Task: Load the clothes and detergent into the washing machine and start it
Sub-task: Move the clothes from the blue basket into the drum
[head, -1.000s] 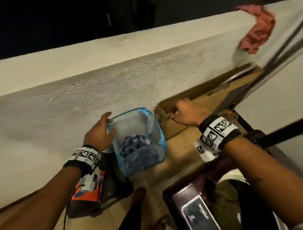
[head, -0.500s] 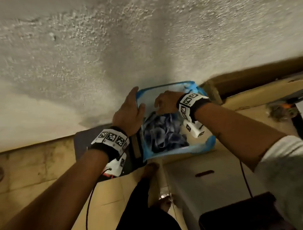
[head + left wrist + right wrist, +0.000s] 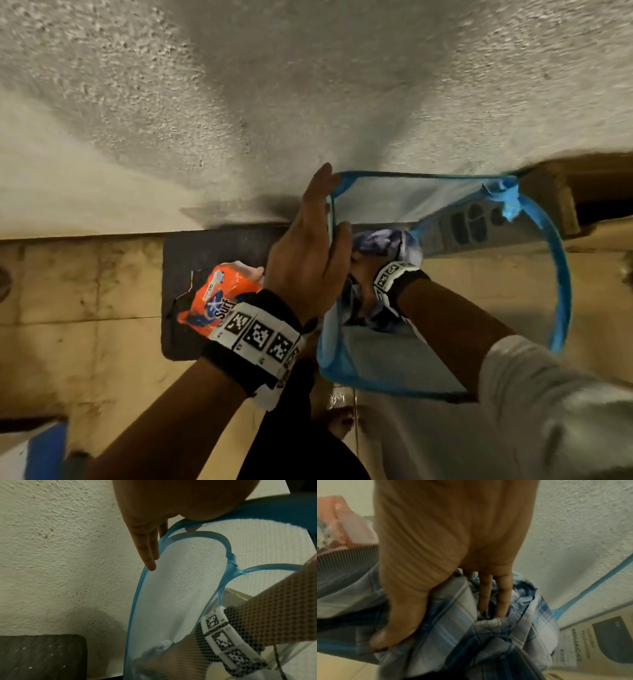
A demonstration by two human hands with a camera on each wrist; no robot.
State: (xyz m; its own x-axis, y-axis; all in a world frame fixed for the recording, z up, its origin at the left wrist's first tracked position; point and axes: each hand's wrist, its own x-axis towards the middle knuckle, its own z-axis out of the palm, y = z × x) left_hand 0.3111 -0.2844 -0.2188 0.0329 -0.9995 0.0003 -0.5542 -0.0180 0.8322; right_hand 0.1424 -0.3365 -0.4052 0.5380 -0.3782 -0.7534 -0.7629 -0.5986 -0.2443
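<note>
A blue mesh laundry basket (image 3: 561,274) stands on the floor against the wall. My left hand (image 3: 315,246) holds its left rim (image 3: 135,601), with straight fingers (image 3: 149,555) outside and the thumb inside. My right hand (image 3: 363,274) reaches down into the basket and grips the blue plaid clothes (image 3: 376,240). In the right wrist view my thumb and fingers (image 3: 501,595) dig into the plaid cloth (image 3: 530,622). An orange detergent pack (image 3: 219,301) lies on a dark mat (image 3: 212,253) to the left of the basket. No washing machine is clearly in view.
A rough plaster wall (image 3: 308,85) rises right behind the basket. A printed cardboard box (image 3: 472,226) leans behind its right side and also shows in the right wrist view (image 3: 599,635). The floor (image 3: 85,291) has yellowish tiles. My foot (image 3: 342,418) is below the basket.
My right hand left the cardboard box, went into the basket, and now grips the clothes deeper down. My left hand stays on the rim. The view has moved closer.
</note>
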